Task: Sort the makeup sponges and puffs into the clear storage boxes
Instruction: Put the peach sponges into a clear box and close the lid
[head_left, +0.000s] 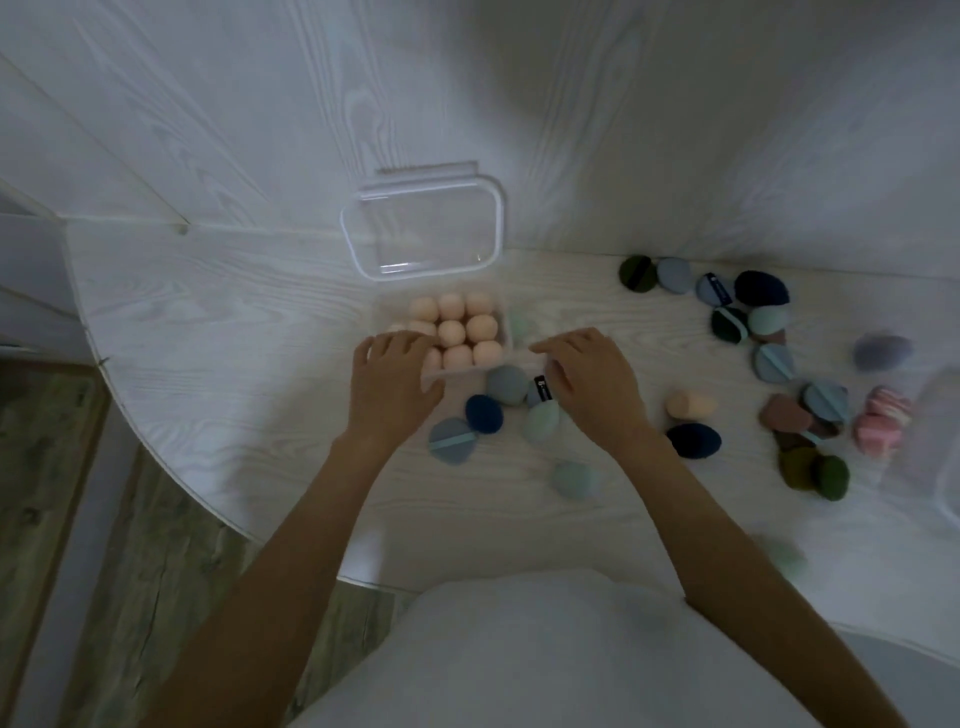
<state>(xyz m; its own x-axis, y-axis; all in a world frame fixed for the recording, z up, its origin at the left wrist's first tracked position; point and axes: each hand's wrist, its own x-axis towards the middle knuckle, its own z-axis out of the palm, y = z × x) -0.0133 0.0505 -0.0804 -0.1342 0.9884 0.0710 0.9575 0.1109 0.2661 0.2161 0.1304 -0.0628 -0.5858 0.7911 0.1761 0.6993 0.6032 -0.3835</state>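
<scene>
A clear storage box (506, 332) in the middle of the white table holds several peach egg-shaped sponges (451, 330) standing upright. Its hinged lid (423, 231) stands open behind it against the wall. My left hand (392, 382) rests on the box's front left corner, fingers spread over the sponges. My right hand (589, 376) hovers just right of the box, fingers slightly bent, holding nothing I can see. Below the hands lie a grey-blue puff (506, 383), a navy puff (484, 413), a strapped blue puff (451, 440) and a mint puff (540, 422).
One loose peach sponge (688, 404) lies to the right. More blue, green, navy and brown puffs (769, 319) scatter toward the right wall, with pink marbled sponges (883, 418) and a second clear container (940, 431) at the far right. The table's curved edge (171, 483) drops to the floor at left.
</scene>
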